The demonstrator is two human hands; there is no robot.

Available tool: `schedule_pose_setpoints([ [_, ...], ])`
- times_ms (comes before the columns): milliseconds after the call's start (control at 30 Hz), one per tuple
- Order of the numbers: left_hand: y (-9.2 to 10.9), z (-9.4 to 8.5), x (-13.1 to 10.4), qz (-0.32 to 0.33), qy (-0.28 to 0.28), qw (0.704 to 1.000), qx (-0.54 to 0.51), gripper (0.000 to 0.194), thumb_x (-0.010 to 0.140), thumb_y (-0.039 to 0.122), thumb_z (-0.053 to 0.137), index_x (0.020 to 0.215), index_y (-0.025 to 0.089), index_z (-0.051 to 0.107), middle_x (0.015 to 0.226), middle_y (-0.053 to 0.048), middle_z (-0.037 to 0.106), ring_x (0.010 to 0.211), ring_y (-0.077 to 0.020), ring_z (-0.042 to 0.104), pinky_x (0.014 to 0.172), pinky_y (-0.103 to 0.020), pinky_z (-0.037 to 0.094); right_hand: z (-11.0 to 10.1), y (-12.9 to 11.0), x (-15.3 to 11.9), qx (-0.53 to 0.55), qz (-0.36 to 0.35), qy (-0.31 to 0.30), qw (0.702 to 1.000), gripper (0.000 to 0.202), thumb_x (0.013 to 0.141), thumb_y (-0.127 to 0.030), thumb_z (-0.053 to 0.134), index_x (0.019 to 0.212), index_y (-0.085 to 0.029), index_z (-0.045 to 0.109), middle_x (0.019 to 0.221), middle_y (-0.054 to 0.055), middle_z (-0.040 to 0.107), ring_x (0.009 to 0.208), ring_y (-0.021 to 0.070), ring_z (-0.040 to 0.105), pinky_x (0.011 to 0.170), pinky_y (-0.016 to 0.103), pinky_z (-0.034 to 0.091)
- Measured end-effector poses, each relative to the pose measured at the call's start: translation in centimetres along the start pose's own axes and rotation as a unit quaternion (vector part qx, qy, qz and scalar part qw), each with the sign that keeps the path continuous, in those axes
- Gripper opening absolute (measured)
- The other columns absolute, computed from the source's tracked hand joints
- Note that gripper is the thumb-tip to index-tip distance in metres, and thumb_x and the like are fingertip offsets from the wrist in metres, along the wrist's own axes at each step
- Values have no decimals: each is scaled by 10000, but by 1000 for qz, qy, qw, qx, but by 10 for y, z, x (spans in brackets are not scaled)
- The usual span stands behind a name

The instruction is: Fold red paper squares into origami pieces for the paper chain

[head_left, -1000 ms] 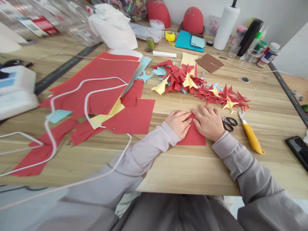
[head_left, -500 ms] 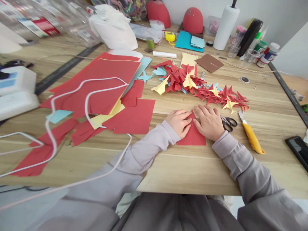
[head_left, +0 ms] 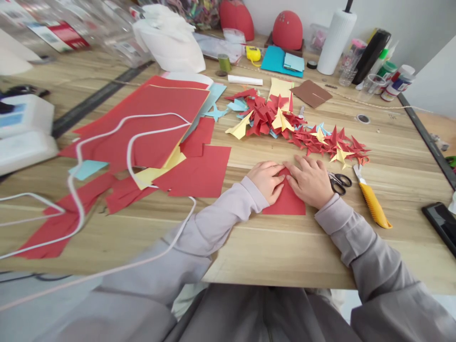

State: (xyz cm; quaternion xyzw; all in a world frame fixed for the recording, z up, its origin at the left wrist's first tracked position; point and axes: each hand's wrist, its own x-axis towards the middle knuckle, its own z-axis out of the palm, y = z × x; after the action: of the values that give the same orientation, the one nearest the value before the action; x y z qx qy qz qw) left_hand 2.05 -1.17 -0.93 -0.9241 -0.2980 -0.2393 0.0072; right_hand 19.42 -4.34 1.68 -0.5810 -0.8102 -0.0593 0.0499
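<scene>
A red sheet of paper (head_left: 287, 202), with its upper part folded toward a point, lies on the table in front of me. On its upper left, my left hand (head_left: 266, 181) pinches and presses the paper with bent fingers. My right hand (head_left: 309, 180) lies flat on the upper right side, fingers stretched and thumb apart. The fingertips of both hands nearly meet at the top of the sheet and cover its point. Close to the right hand are black-handled scissors (head_left: 340, 183), and farther right a yellow-handled utility knife (head_left: 374, 202).
Folded red, yellow and blue paper stars (head_left: 261, 116) form a heap beyond my hands. Large red sheets (head_left: 153, 118) and cut pieces (head_left: 203, 171) lie to the left, crossed by a white cable (head_left: 76, 190). A phone (head_left: 441, 228) is at the right edge.
The right hand's fingertips have slid slightly left, over the top point of the red paper, which showed before. The left hand has hardly moved.
</scene>
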Motion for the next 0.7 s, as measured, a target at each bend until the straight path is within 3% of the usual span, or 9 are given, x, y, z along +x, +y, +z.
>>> schedule_pose_setpoints([
  [267, 7, -9, 5, 25, -25, 998, 55, 267, 811, 234, 480, 862, 118, 714, 968, -113, 694, 931, -248, 574, 846, -421, 470, -3, -2, 0, -6, 1, -14, 1000, 430, 920, -405, 308, 1307, -285, 450, 1360, 103, 439, 1183, 296, 384, 935, 480, 266],
  [500, 25, -29, 1, 54, -109, 988, 91, 184, 702, 98, 518, 665, 114, 698, 681, -126, 667, 754, -229, 562, 719, -388, 459, -5, -2, 0, -6, 4, -16, 1000, 423, 921, -400, 311, 1304, -293, 452, 1357, 99, 442, 1178, 291, 388, 918, 468, 285],
  [700, 43, -37, -3, 38, -144, 983, 102, 174, 671, 79, 531, 595, 113, 684, 510, -137, 596, 626, -232, 553, 569, -362, 390, -4, -2, 0, -1, 6, -13, 1000, 423, 919, -405, 316, 1300, -287, 457, 1354, 102, 445, 1187, 293, 382, 922, 464, 287],
])
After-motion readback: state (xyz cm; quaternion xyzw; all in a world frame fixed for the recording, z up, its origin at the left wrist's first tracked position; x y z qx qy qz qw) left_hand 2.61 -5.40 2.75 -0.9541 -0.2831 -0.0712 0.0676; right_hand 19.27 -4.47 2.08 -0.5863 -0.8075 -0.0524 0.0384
